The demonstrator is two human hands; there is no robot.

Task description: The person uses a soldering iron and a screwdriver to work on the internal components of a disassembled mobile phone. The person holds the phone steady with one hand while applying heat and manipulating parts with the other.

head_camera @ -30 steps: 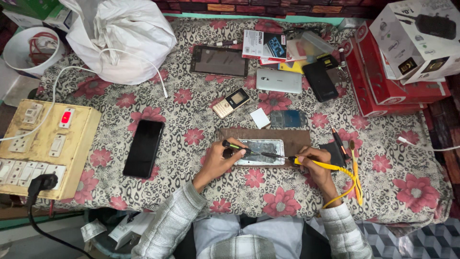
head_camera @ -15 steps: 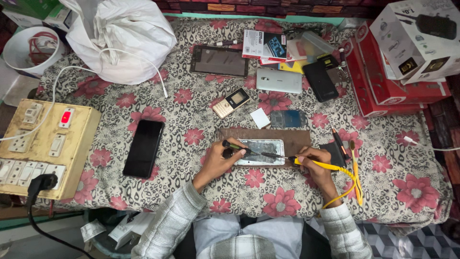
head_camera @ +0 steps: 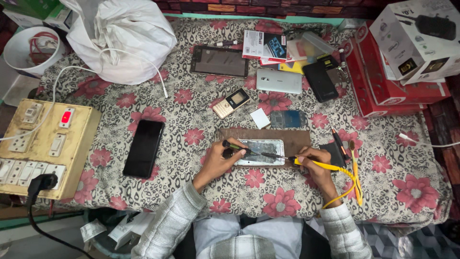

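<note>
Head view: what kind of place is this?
Most likely a small phone repair bench. An opened phone with its back off lies on a brown mat, worked on with a yellow-handled soldering iron. Several loose handsets, such as a black slab phone, lie on the floral cloth beside a yellowed switch-and-socket board.

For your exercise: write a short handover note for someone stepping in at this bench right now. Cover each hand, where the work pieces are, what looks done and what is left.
Left hand: grips a dark-handled tool laid across the opened phone.
Right hand: holds the yellow-handled soldering iron, tip at the phone's right end.
The phone lies on a brown board on the flowered cloth.
Done: phone is open, insides exposed.
Left: the work inside appears unfinished; phone not closed up.
Nearby: black phone, small keypad phone, switchboard with one plug in.
</note>
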